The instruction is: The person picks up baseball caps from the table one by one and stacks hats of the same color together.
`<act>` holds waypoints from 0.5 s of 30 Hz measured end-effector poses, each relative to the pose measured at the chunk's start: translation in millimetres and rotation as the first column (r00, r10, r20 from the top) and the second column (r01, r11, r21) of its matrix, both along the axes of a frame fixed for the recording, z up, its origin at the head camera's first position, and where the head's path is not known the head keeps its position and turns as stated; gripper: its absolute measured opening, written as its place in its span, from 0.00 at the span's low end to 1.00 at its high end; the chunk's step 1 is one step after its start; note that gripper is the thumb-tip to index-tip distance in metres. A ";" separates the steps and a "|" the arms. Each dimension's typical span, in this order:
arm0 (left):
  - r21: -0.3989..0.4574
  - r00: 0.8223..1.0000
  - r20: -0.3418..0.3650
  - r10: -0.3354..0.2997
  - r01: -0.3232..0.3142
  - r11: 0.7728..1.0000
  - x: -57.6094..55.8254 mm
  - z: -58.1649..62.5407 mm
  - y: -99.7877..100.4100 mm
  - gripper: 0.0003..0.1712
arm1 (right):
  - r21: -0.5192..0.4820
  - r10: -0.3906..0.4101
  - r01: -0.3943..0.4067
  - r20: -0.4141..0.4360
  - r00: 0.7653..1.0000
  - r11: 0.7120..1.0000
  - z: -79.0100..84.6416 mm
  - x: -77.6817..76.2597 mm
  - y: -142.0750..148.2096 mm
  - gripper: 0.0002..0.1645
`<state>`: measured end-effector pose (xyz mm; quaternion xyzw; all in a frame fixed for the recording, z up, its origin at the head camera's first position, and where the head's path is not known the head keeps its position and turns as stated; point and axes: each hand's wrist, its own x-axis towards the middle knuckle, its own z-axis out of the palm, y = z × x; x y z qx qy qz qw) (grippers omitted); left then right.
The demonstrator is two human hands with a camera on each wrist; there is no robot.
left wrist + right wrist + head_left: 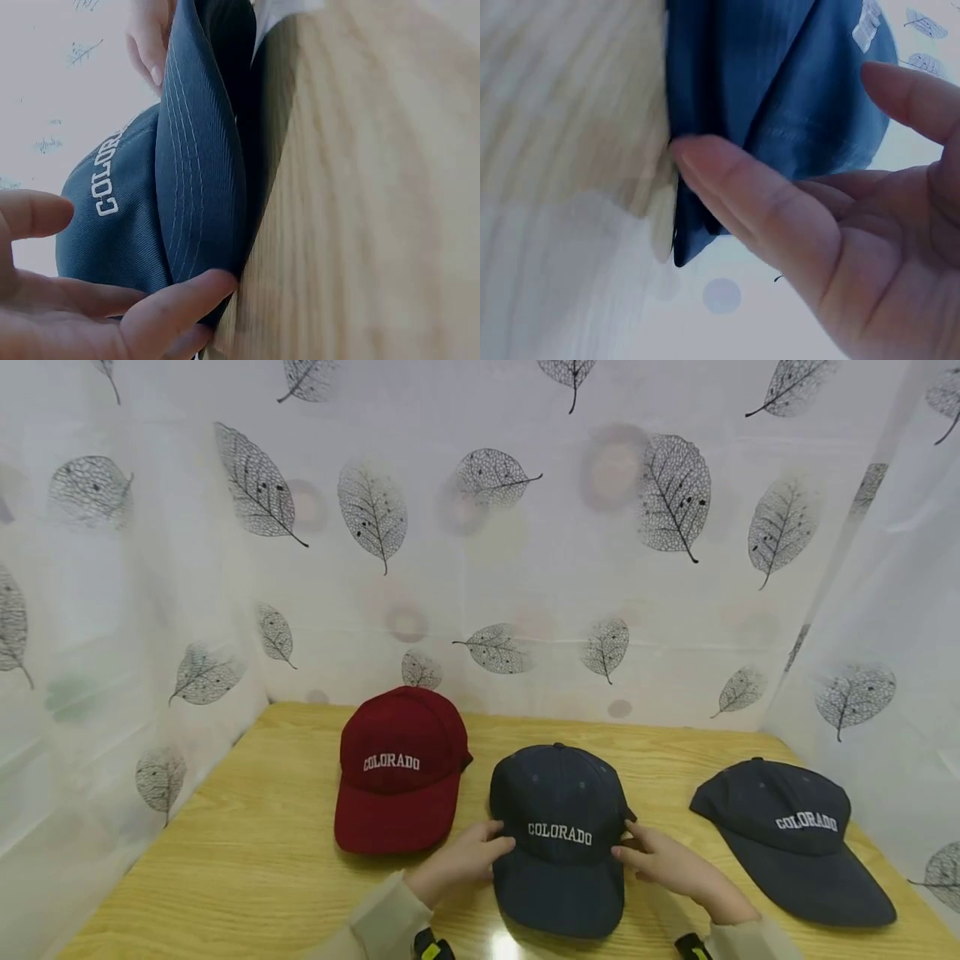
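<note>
A dark navy baseball cap (pixel 558 785) with white COLORADO lettering sits on the table in the head view, its brim toward me. My left hand (pixel 465 860) is at its left side, fingers along the edge where crown and brim meet. On the opposite side, my right hand (pixel 667 860) touches the cap with its fingertips. The left wrist view has straight fingers (pixel 180 307) against the brim's corner and the thumb held apart from the crown. In the right wrist view, extended fingers (pixel 742 180) touch the cap's lower edge, the thumb likewise spread away.
A dark red COLORADO cap (pixel 401 727) sits to the left and farther back. Another navy COLORADO cap (pixel 795 868) lies at the right, brim angled to the front right. Beneath them is a wood-grain table (pixel 247 852), enclosed by a white leaf-print curtain (pixel 450 568).
</note>
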<state>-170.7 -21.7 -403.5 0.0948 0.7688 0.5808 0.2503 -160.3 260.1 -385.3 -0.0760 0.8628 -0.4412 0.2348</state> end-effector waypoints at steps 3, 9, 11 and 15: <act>0.017 0.999 0.016 0.048 -0.048 0.999 -7.9 -0.6 3.5 0.35 | 0.018 0.024 -0.023 -0.030 0.999 1.000 2.2 -5.4 -3.5 0.46; 0.040 0.991 0.040 0.126 -0.127 0.991 -24.6 -3.6 8.1 0.35 | 0.036 0.030 -0.028 -0.072 0.997 0.999 -0.7 -17.5 -7.1 0.43; 0.057 0.988 0.045 0.145 -0.148 0.987 -28.4 -4.5 8.7 0.34 | 0.020 0.016 -0.015 -0.076 0.997 1.000 -1.7 -21.3 -6.5 0.43; 0.063 0.987 0.028 0.159 -0.161 0.985 -32.6 -6.3 9.5 0.34 | -0.004 -0.026 0.025 -0.080 0.996 1.000 -2.7 -27.1 -1.4 0.41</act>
